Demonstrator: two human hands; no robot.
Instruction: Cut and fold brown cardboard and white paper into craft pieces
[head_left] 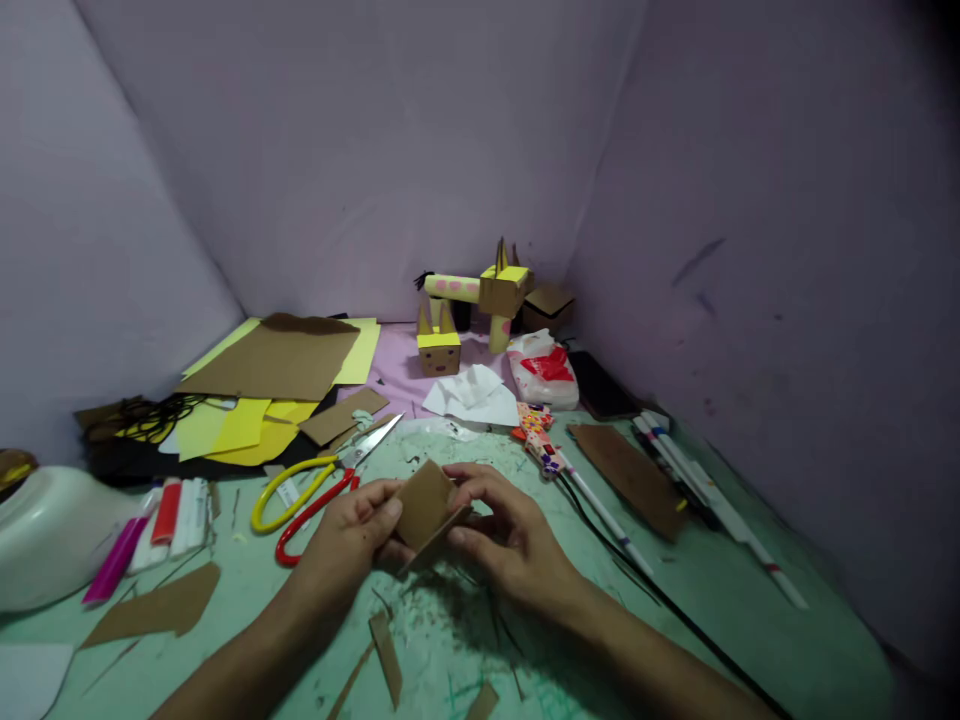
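A small folded piece of brown cardboard is held between both hands above the green tabletop. My left hand pinches its left side, thumb on the near face. On the right side, my right hand grips the edge with thumb and fingers. One panel faces me and another is bent up along the lower right. Just left of my left hand lie scissors, blades apart, with one yellow and one red handle. Thin cardboard scraps are scattered below my hands.
Behind stand a cardboard animal head and a yellow animal figure. Crumpled tissue lies before them. A hot glue gun with a black cable is to the right. Markers, cardboard sheets and a white container occupy the left.
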